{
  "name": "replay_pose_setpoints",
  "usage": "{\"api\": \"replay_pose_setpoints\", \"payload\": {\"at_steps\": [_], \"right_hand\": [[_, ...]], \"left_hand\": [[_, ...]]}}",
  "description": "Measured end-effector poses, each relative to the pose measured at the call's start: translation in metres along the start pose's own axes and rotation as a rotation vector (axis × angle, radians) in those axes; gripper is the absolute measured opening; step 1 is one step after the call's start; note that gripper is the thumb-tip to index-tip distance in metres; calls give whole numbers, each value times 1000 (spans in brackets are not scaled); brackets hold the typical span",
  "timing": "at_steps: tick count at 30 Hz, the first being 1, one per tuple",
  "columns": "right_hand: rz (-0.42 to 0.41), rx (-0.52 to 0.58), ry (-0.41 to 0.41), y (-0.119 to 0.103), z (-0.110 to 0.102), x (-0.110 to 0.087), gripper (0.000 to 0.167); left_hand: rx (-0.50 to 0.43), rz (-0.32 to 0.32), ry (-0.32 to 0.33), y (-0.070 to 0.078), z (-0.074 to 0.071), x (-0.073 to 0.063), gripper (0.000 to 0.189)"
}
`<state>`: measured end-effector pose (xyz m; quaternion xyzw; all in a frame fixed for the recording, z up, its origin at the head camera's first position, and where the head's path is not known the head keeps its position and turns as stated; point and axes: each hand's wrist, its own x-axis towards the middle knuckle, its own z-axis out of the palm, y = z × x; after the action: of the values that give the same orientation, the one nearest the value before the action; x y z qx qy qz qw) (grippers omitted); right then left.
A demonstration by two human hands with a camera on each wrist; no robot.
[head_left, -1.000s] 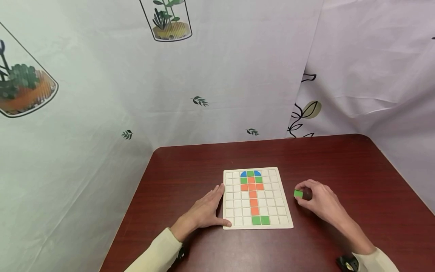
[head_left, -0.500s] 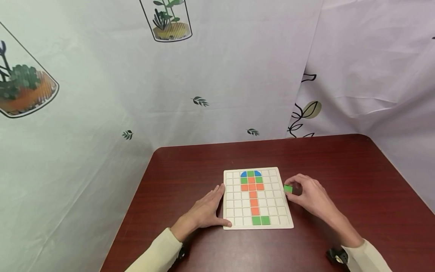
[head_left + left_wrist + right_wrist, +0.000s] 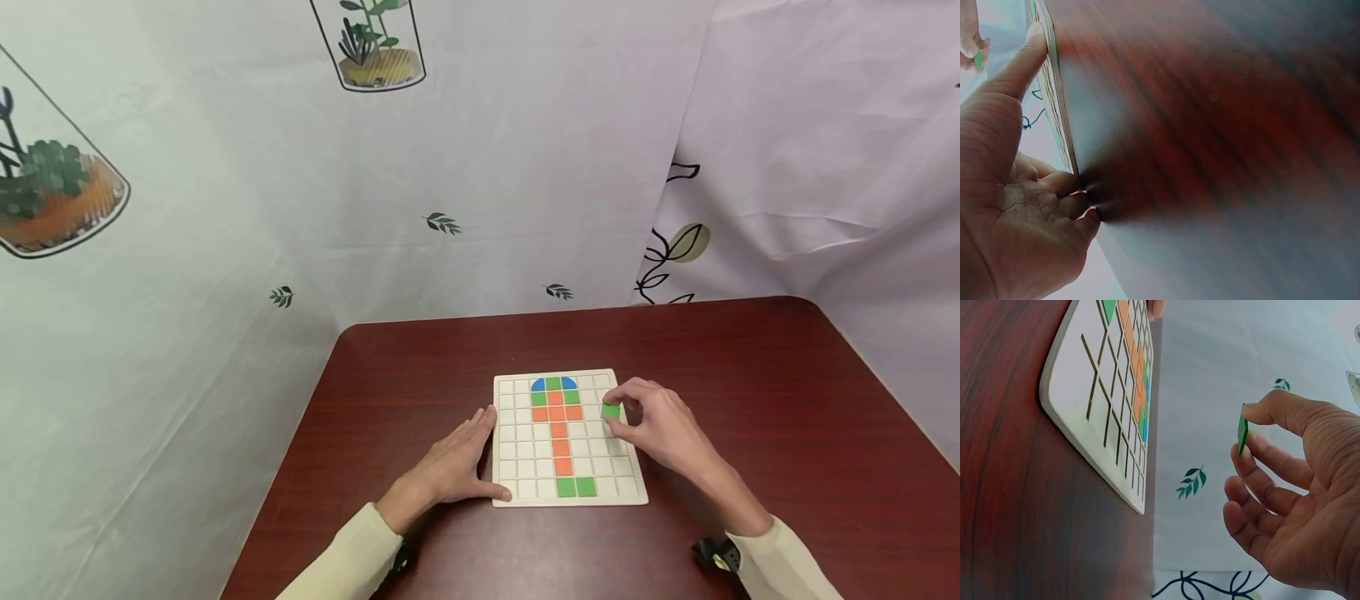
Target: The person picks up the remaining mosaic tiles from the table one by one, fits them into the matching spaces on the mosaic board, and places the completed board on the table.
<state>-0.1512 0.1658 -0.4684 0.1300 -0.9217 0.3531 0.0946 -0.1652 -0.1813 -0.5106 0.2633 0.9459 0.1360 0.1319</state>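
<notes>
A white grid board lies flat on the table. Set in its squares are orange tiles in a column with a short crossbar, green tiles at the bottom and near the top, and two rounded blue tiles. Between thumb and fingertips, my right hand pinches a green square tile above the board's right side; the right wrist view shows this tile edge-on. My left hand rests at the board's left edge, its thumb on the lower left corner and its fingers along the side.
The dark red wooden table extends around the board on all sides. Behind it hangs a pale cloth printed with leaves and plant pots. A dark wrist device sits at my right cuff.
My right hand has moved left with the green tile, from the bare table beside the board to over its right-hand squares. My left hand has stayed in place.
</notes>
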Motion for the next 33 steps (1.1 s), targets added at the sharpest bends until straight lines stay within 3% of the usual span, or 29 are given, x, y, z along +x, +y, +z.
{"api": "replay_pose_setpoints", "payload": {"at_steps": [13,23,33], "right_hand": [[-33,-11,-27,-11,10,3,27],[-48,-9,-95,-26,28,6,26],[-144,4,-172,-32,51,-1,24]], "left_hand": [[-2,6,6,0,0,0,135],[-4,11,7,0,0,1,135],[-7,7,1,0,-2,1,134]]}}
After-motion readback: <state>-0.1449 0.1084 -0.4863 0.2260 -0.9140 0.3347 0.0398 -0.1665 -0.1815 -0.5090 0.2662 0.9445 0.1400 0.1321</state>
